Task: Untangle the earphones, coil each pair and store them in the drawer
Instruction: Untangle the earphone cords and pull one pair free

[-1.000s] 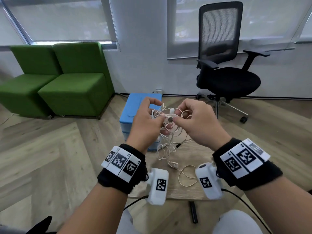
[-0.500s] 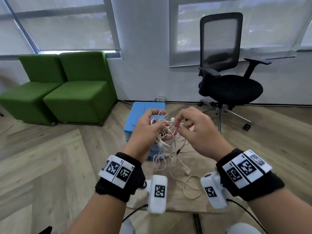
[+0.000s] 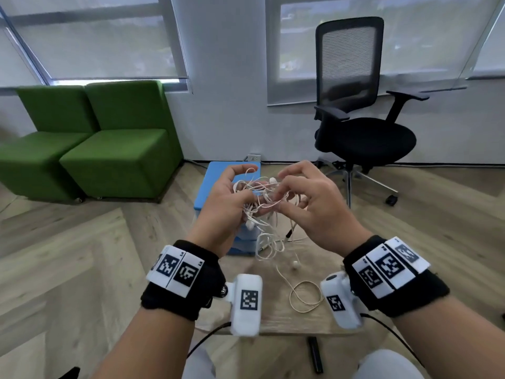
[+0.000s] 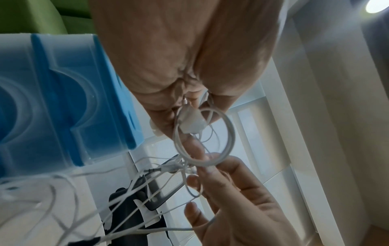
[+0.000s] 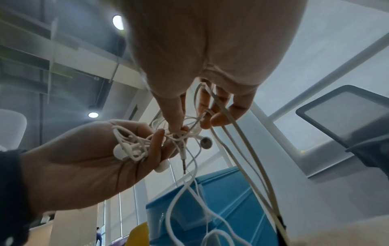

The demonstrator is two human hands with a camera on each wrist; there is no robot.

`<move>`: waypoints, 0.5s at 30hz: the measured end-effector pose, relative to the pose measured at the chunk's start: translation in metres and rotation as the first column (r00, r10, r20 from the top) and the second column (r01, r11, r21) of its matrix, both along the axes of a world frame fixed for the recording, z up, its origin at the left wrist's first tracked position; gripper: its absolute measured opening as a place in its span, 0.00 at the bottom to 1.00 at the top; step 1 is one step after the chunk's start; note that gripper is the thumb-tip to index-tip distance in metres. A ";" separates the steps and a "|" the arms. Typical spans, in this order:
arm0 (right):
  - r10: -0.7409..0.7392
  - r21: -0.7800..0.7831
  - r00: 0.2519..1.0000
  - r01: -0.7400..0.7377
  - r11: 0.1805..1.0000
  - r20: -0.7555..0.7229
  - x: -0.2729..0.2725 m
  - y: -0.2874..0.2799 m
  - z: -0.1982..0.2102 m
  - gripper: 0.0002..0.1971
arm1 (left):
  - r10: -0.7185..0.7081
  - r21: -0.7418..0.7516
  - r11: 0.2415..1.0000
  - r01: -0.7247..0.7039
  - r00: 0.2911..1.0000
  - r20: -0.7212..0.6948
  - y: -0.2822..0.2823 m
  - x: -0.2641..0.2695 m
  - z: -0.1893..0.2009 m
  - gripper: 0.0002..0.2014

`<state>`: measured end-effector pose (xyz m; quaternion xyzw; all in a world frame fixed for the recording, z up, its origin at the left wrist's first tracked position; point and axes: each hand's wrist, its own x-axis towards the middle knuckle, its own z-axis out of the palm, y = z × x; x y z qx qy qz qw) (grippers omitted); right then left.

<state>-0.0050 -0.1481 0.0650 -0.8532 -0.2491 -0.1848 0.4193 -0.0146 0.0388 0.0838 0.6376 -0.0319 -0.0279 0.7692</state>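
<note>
The tangled earphones (image 3: 261,203) are up in the air between both hands, above the far edge of the small wooden table (image 3: 276,318), with loose white cable trailing down to a loop (image 3: 304,296) lying near the table's middle. The left hand (image 3: 228,203) cups the main knot, fingers curled round a clump of buds and wire. The right hand (image 3: 314,206) pinches strands at the knot's near side, its other fingers spread. The 2 hands sit close together, almost touching across the bundle.

This stuff looks featherlight, limp and slick; I'd guess a hard tug only tightens the snarl and could strain the thin wire at the buds. Better to take hold of a free end, like the jack plug (image 5: 183,159) dangling below the left palm, and feed it back through.

The bundle has no real long axis at the top; below it the cables hang roughly straight down toward the tabletop. The blue drawer unit (image 3: 218,176) stands at the table's far left corner, its drawers apparently closed.
</note>
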 end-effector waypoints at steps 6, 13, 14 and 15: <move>-0.005 0.074 0.996 0.012 0.997 -0.088 -0.006 -0.002 0.003 0.04 | 0.004 -0.034 0.999 -0.004 1.000 -0.002 -0.001 -0.001 0.001 0.22; -0.054 -0.050 0.999 0.054 0.997 -0.002 -0.002 0.004 -0.003 0.06 | -0.086 -0.129 0.989 0.075 0.993 -0.082 -0.005 -0.002 0.005 0.22; -0.034 -0.044 0.999 0.034 0.998 -0.019 -0.001 0.002 -0.001 0.05 | -0.147 -0.123 0.983 0.137 0.987 -0.071 -0.004 -0.003 0.005 0.24; 0.000 -0.045 0.999 -0.001 0.999 -0.033 -0.001 0.000 0.002 0.03 | -0.207 -0.087 0.975 0.203 0.977 -0.046 -0.003 -0.004 0.004 0.26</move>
